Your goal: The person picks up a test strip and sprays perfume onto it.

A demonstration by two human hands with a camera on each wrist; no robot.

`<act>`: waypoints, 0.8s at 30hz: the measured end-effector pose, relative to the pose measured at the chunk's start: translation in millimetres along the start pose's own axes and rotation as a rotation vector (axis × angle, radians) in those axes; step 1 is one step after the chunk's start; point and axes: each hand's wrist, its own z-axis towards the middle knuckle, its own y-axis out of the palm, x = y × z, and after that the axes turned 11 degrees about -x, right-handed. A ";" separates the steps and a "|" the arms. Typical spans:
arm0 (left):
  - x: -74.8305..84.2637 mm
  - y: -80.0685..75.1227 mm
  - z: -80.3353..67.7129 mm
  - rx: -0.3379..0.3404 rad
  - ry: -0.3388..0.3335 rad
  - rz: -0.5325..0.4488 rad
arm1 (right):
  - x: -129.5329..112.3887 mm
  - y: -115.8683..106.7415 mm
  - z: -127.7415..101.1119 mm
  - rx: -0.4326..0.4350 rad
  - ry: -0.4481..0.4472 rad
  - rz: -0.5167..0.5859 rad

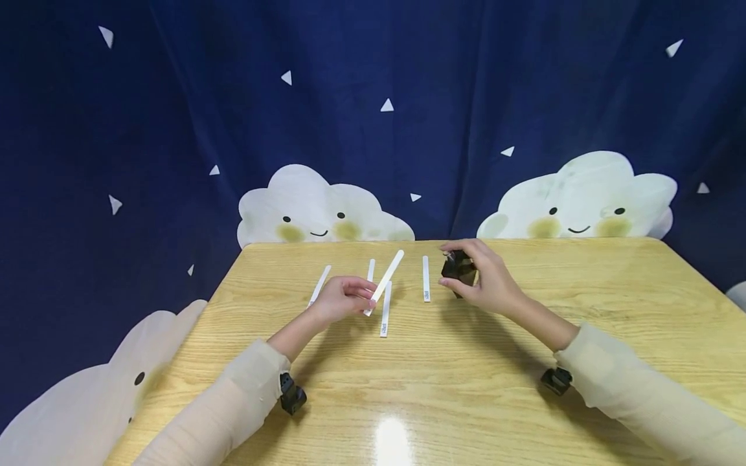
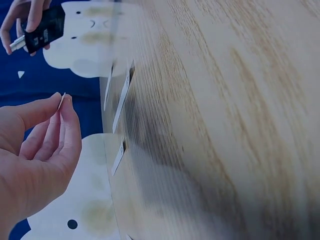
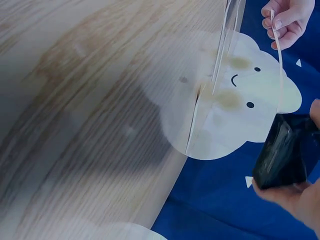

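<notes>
My left hand [image 1: 342,300] pinches one end of a white paper test strip [image 1: 389,274] between thumb and fingertips, and the strip slants up and to the right above the table. In my right hand [image 1: 491,279] is a dark, glossy perfume bottle [image 1: 458,269], gripped between thumb and fingers. The left wrist view shows its silver spray nozzle [image 2: 18,43] pointing outward with a fingertip near it. Bottle and held strip are apart, the strip's free end angled toward the bottle. Seen from the right wrist, the held strip [image 3: 280,70] appears thin and edge-on.
Several more white strips lie on the wooden table [image 1: 466,388]: one [image 1: 426,279] left of the bottle, another [image 1: 385,318] just right of the left hand, and others partly behind that hand. A dark blue curtain [image 1: 350,39] with cloud pictures hangs beyond the table's far edge.
</notes>
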 end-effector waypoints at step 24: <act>-16.6 -22.0 -10.8 0.117 -0.070 0.044 | 10.4 -17.2 -22.5 0.050 0.083 -0.041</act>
